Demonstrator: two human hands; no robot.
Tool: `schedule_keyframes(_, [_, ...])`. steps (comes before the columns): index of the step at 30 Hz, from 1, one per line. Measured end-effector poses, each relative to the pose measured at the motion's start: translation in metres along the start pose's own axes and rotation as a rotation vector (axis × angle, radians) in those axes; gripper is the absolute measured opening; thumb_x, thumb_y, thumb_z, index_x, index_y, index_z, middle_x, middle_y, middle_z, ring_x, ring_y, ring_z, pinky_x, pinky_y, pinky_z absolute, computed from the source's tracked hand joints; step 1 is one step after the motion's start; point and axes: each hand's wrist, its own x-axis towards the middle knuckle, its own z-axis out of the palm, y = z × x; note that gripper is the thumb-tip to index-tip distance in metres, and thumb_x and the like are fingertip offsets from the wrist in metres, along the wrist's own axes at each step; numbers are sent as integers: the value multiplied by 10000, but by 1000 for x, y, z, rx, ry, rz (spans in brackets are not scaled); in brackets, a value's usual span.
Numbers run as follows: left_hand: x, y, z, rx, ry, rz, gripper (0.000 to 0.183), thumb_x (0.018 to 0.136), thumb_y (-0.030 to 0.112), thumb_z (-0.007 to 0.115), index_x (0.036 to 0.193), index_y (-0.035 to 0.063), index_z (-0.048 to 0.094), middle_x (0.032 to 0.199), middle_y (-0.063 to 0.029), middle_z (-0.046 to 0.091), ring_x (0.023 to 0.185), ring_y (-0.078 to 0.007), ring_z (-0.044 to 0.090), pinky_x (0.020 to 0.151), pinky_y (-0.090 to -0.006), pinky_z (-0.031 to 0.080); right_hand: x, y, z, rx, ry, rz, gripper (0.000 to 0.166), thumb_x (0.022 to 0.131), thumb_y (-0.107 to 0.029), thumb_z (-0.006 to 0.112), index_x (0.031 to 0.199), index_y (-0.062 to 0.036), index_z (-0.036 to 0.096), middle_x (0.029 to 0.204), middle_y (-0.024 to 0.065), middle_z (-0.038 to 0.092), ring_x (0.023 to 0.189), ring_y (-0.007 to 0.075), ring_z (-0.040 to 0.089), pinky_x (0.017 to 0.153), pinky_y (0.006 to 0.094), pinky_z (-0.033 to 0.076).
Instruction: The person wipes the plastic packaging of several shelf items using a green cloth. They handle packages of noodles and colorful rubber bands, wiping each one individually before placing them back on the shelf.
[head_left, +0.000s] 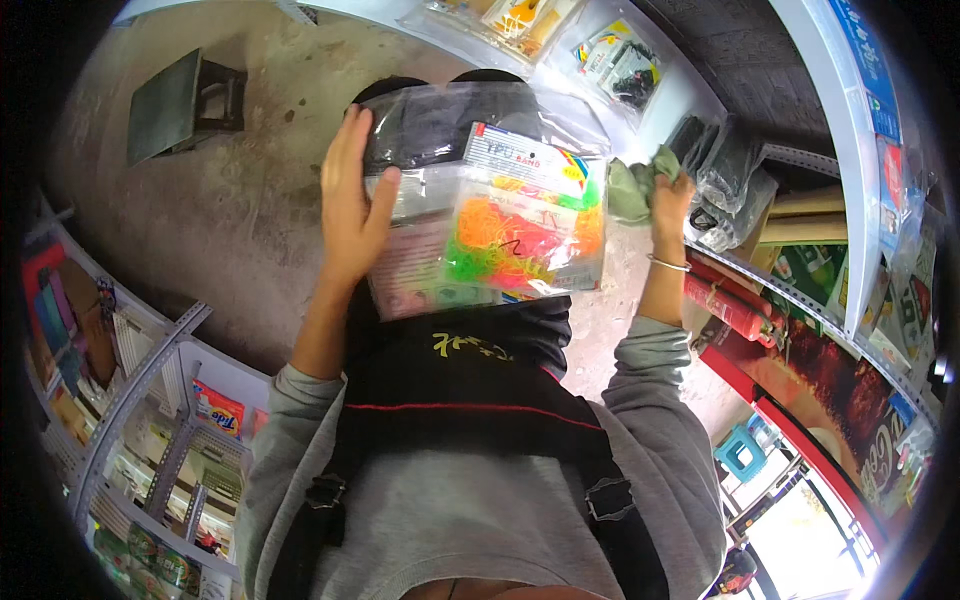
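My left hand (351, 206) grips the left edge of a clear plastic bag (409, 191), with the thumb over its front and the fingers extended along the side. A packet of rubber bands (525, 225) in orange, pink, yellow and green shows within or against the bag; I cannot tell which. Below it on the left is a pale pink printed sheet (409, 274). A crumpled green cloth (634, 187) is bunched in my right hand (673, 199), close to the bag's right edge. Both are held in front of my lap, above my black apron (457, 367).
White metal shelving (679, 60) with packaged goods (619, 64) curves along the top and right. Black plastic-wrapped items (727, 180) lie near my right hand, above a red fire extinguisher (727, 307). A small stool (176, 109) stands on the concrete floor (255, 195). More shelves (142, 367) flank my left.
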Motion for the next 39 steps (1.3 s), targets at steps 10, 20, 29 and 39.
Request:
schedule_keyframes(10, [33,48,9,200,-155,396,303,819,82,568,1119,84,606,1077,-75,598,979,-262,538,841,-362,406,-77,-77,-43,628,-1005,111,431,949,-337,487,1208,0,554,1206,77,561,1138,160,473,1007,299,325])
schedule_keyframes(20, [35,53,13,226,-377,355,77,788,150,634,830,87,623,811,-24,580,770,-224,529,689,-347,386,-97,-103,-32,583,-885,31,230,911,-148,581,1040,36,632,933,-6,628,869,61,533,797,222,436])
schedule_keyframes(29, [24,55,-14,303,-331,304,166,752,226,685,849,95,648,825,-42,597,799,-235,550,741,-347,419,-96,-98,-30,451,-972,1,207,919,-166,571,974,25,630,844,-43,575,791,34,475,699,199,407])
schedule_keyframes(39, [-20,3,-50,-509,-96,-683,249,891,227,611,1025,17,608,964,-15,617,844,-70,522,745,-230,411,-106,-185,-92,779,-144,-152,533,838,-332,656,1235,-13,498,1110,156,588,1003,239,585,888,353,478])
